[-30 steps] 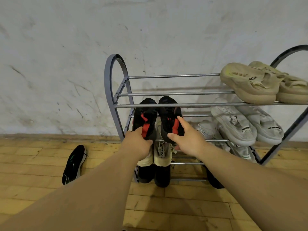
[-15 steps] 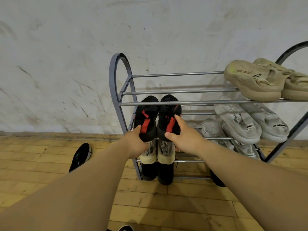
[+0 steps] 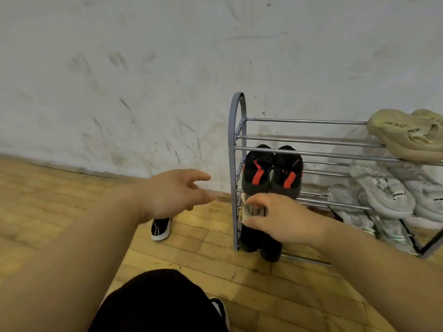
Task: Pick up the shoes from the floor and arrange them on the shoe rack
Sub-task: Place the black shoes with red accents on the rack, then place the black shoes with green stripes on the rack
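Observation:
A pair of black shoes with red stripes (image 3: 272, 173) stands heel-out on the second tier of the grey metal shoe rack (image 3: 236, 144), at its left end. My left hand (image 3: 175, 194) hovers left of the rack, fingers spread and holding nothing. In front of the rack's lower tiers is my right hand (image 3: 275, 218), fingers loosely curled and apart from the shoes. A black shoe with a white sole (image 3: 160, 228) lies on the floor, partly hidden behind my left wrist. Another black-and-white shoe (image 3: 219, 309) shows at the bottom edge.
Beige clogs (image 3: 405, 134) sit on the rack's top tier at right, and pale grey sneakers (image 3: 383, 188) below them. A cream shoe and dark shoes fill the lower left tiers behind my right hand. A white wall backs the rack; the floor is wood. My dark-clothed knee (image 3: 155, 305) is at bottom centre.
Both hands let go of the black-and-red shoes, which stay on the rack. My left hand swung out to the left, my right hand drew back and down, and my view turned left.

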